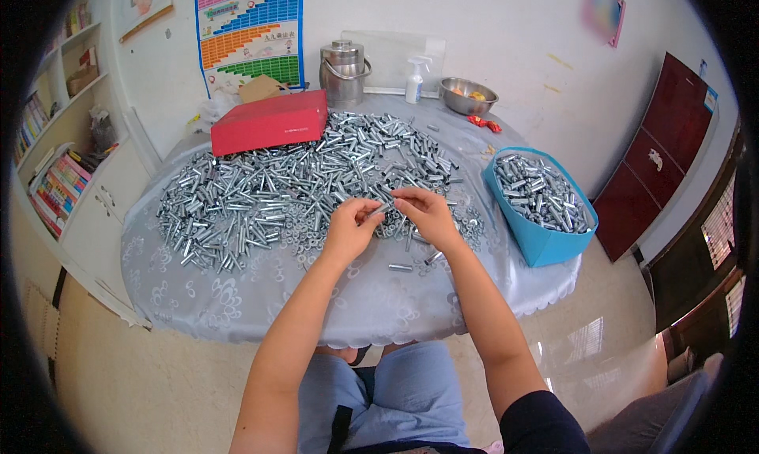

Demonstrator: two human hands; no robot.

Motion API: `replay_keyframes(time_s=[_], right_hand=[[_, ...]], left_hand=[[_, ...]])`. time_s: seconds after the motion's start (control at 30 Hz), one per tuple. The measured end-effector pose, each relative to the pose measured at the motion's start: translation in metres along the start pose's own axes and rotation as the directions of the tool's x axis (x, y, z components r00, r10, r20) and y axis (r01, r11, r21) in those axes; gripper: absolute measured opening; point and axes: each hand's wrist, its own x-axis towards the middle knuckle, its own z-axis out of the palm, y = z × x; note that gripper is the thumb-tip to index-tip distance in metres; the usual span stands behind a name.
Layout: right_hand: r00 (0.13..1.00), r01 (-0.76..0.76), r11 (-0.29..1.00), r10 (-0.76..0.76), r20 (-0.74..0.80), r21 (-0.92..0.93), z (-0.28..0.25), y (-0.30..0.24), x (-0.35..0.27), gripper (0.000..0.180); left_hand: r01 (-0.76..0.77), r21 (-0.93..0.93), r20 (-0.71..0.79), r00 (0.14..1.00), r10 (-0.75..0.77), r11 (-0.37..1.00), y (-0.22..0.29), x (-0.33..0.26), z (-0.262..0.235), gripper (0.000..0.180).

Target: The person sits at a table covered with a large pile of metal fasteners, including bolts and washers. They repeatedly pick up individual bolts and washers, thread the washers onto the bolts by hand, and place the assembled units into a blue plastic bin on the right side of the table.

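Over the near edge of a heap of metal parts, my two hands come together. A short silvery metal bolt [380, 210] is pinched between the thumb and fingers of my left hand [350, 231]. Closed at its upper right end is my right hand [428, 216], thumb and forefinger pressed together there; any small part between them is too small to make out. Around the hands lie loose bolts and sleeves [237, 205], with small washers or nuts [304, 237] in front. One loose metal sleeve [401, 267] rests on the cloth nearer to me.
A blue bin [545, 248] filled with metal parts stands at the right. Behind the heap are a red box [273, 124], a steel canister [343, 79], a spray bottle [414, 81] and a steel bowl [458, 106]. A grey cloth [190, 296] covers the table.
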Motion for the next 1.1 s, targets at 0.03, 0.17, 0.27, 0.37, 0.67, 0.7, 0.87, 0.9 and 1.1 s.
replay_keyframes(time_s=[0.03,0.17,0.27,0.37,0.67,0.7,0.87,0.9,1.1], right_hand=[[1.0,0.001,1.0,0.0,0.008,-0.028,0.0,0.001,0.0,0.022],[1.0,-0.005,0.996,0.004,-0.007,-0.087,-0.001,0.009,0.002,0.018],[0.999,-0.045,0.997,0.045,-0.007,-0.06,-0.002,0.012,0.002,0.017],[0.999,-0.047,0.996,0.049,0.019,-0.075,0.0,0.01,0.001,0.019],[0.999,0.029,0.879,-0.037,-0.007,-0.476,0.003,0.004,-0.003,0.022],[1.0,0.012,0.864,-0.013,0.001,-0.503,0.002,0.002,-0.003,0.022],[0.865,0.179,0.738,-0.433,-0.254,-0.651,-0.003,-0.024,-0.024,0.027],[0.837,0.19,0.82,-0.423,-0.347,-0.54,-0.003,-0.05,-0.04,0.028],[0.796,0.278,0.954,-0.164,-0.583,0.11,0.04,-0.023,-0.227,0.038]], left_hand=[[0.002,0.027,0.008,1.0,-0.002,1.0,0.001,0.0,-0.001,0.018],[-0.01,0.033,-0.007,1.0,0.01,0.999,-0.002,-0.001,0.001,0.018],[-0.039,0.076,-0.018,0.999,0.041,0.996,0.004,-0.002,0.003,0.018],[-0.041,0.065,-0.008,0.999,0.042,0.997,0.003,-0.002,0.001,0.017],[-0.028,0.123,0.017,1.0,0.026,0.992,0.007,-0.003,0.0,0.017],[-0.016,0.104,0.019,1.0,0.014,0.994,0.006,-0.003,0.001,0.018],[0.038,0.049,-0.01,0.999,-0.038,0.998,0.007,0.0,0.004,0.016],[0.055,0.049,-0.025,0.998,-0.053,0.997,0.006,0.0,0.0,0.017],[-0.006,-0.086,-0.068,0.998,0.0,0.996,0.0,0.001,0.0,0.021]])
